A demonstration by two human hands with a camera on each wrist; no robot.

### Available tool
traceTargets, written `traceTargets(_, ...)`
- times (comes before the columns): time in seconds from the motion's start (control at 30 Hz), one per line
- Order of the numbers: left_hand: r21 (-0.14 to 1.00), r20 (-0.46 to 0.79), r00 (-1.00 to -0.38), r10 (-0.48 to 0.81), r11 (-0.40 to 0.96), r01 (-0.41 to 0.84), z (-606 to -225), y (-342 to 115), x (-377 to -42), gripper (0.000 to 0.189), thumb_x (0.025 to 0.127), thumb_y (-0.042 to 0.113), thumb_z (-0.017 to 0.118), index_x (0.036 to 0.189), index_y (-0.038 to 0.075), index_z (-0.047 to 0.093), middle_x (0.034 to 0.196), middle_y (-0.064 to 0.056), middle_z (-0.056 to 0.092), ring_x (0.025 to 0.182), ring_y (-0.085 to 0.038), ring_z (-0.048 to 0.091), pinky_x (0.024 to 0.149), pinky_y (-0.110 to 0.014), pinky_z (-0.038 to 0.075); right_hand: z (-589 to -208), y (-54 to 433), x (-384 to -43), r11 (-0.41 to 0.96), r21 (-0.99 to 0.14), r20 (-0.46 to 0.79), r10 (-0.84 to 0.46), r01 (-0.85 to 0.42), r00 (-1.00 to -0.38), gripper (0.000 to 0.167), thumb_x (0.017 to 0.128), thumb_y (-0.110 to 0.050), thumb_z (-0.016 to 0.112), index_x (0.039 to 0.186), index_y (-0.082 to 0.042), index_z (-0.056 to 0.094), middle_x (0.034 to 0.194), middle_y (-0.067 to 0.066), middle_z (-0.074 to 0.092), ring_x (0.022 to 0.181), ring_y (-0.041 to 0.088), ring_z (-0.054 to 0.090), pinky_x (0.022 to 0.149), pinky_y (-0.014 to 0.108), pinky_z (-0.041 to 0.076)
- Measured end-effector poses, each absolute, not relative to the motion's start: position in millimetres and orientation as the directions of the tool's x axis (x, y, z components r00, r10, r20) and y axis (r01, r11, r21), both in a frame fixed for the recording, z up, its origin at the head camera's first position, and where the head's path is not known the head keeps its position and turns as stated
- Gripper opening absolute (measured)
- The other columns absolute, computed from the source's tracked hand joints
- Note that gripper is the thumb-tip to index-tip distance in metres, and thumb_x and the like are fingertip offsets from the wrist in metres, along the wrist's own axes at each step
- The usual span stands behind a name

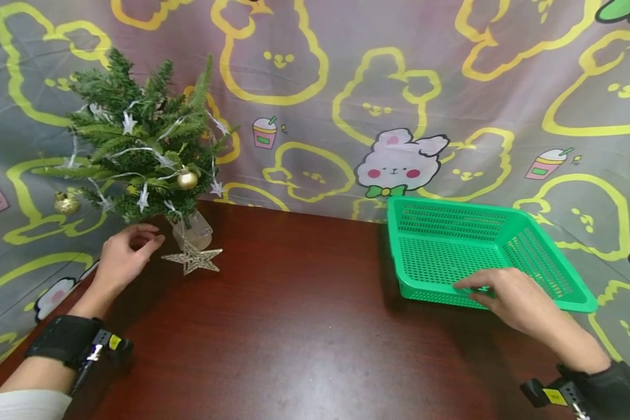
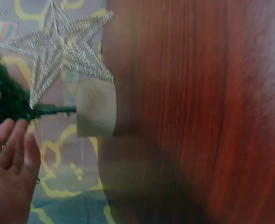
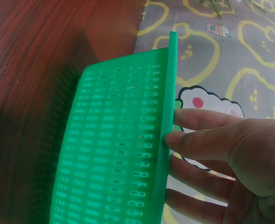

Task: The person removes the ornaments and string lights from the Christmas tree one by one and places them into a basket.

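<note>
While the right hand pinches the near rim of the green basket, its thumb outside and its fingers reaching over to the inner side, the left hand is by the tree with nothing in its grasp. The left fingers bend gently, and the left wrist view shows them slightly apart, beside the green branches.

The basket is at the right of the dark red table, against the cloth at the back; its walls and floor are pierced with slots and holes. The tree is at the far left, its trunk rising from a pale base. Just beside the left fingertips, in front of the base, is a large glittery star; I cannot tell whether it touches the table. The left hand and the star are apart in the head view.

White star lights run over the branches on pale wire. Two gold balls hang from the tree: a smooth one at the front and a rough, glittering one at the left. Yellow outlined figures and a white rabbit pattern the cloth. Each wrist wears a black strap, and a white sleeve shows on the left arm.
</note>
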State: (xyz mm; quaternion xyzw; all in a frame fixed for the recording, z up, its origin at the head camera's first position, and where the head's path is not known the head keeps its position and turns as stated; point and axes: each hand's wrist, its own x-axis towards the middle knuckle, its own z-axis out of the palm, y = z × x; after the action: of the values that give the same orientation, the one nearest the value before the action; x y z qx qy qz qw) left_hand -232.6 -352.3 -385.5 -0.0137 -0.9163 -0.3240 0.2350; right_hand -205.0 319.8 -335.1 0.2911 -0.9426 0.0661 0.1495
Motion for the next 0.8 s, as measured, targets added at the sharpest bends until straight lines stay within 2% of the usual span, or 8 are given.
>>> traceTargets(0.1,0.589,0.351,-0.929,-0.114,0.799,0.124,-389,-360,-245,0.053,0.097,0.034,0.062,0.133,-0.003,0.055,0.115,-0.027,0.064,0.093,-0.024,0.066,0.078,-0.04,0.053,-335,319,-205,0.825,-0.045,0.318,-0.523,-0.563,-0.791,0.039,0.069,-0.004,0.086,0.096,-0.031,0.079,0.093,-0.012,0.077,0.083,0.013,0.072,0.059,0.022,0.051)
traceTargets(0.17,0.617,0.289,-0.952,-0.097,0.78,0.108,-391,-364,-253,0.064,0.097,0.036,0.061,0.141,-0.006,0.045,0.128,-0.034,0.055,0.11,-0.045,0.059,0.087,-0.057,0.049,-336,319,-205,0.825,-0.047,0.318,-0.523,-0.564,-0.791,0.039,0.069,-0.004,0.086,0.096,-0.031,0.079,0.093,-0.013,0.077,0.082,0.012,0.072,0.058,0.021,0.051)
traceTargets(0.23,0.652,0.23,-0.97,-0.078,0.753,0.094,-393,-366,-260,0.072,0.097,0.036,0.061,0.147,-0.008,0.036,0.137,-0.038,0.046,0.121,-0.056,0.049,0.093,-0.066,0.043,-336,319,-204,0.825,-0.049,0.317,-0.522,-0.563,-0.792,0.039,0.07,-0.004,0.086,0.096,-0.032,0.079,0.093,-0.013,0.077,0.082,0.01,0.071,0.058,0.021,0.05)
traceTargets(0.37,0.696,0.103,-0.994,-0.024,0.716,0.055,-394,-369,-270,0.086,0.097,0.039,0.06,0.154,-0.008,0.016,0.148,-0.042,0.031,0.131,-0.061,0.037,0.099,-0.07,0.04,-336,320,-204,0.826,-0.051,0.316,-0.52,-0.562,-0.793,0.039,0.069,-0.004,0.086,0.096,-0.032,0.079,0.093,-0.014,0.076,0.082,0.008,0.071,0.058,0.021,0.051)
traceTargets(0.5,0.731,0.007,-1.0,0.029,0.682,0.025,-394,-371,-277,0.093,0.099,0.037,0.059,0.155,-0.009,0.0,0.152,-0.045,0.016,0.135,-0.064,0.026,0.104,-0.071,0.036,-335,320,-205,0.826,-0.057,0.309,-0.52,-0.561,-0.797,0.039,0.069,-0.004,0.086,0.095,-0.033,0.079,0.092,-0.015,0.076,0.081,0.006,0.07,0.059,0.021,0.051)
traceTargets(0.67,0.75,-0.046,-0.997,0.063,0.661,0.007,-394,-370,-284,0.094,0.101,0.036,0.055,0.153,-0.01,-0.007,0.153,-0.046,0.01,0.137,-0.064,0.021,0.107,-0.071,0.032,-334,320,-205,0.828,-0.074,0.283,-0.517,-0.556,-0.808,0.039,0.071,-0.005,0.085,0.097,-0.033,0.079,0.094,-0.015,0.076,0.082,0.006,0.071,0.061,0.023,0.053)
traceTargets(0.8,0.745,-0.036,-0.994,0.105,0.666,0.043,-394,-367,-288,0.084,0.103,0.033,0.053,0.154,-0.01,0.001,0.153,-0.043,0.017,0.138,-0.061,0.024,0.106,-0.069,0.035,-332,321,-205,0.834,-0.089,0.257,-0.509,-0.545,-0.822,0.037,0.073,-0.005,0.084,0.097,-0.032,0.079,0.095,-0.015,0.076,0.084,0.008,0.072,0.063,0.024,0.055)
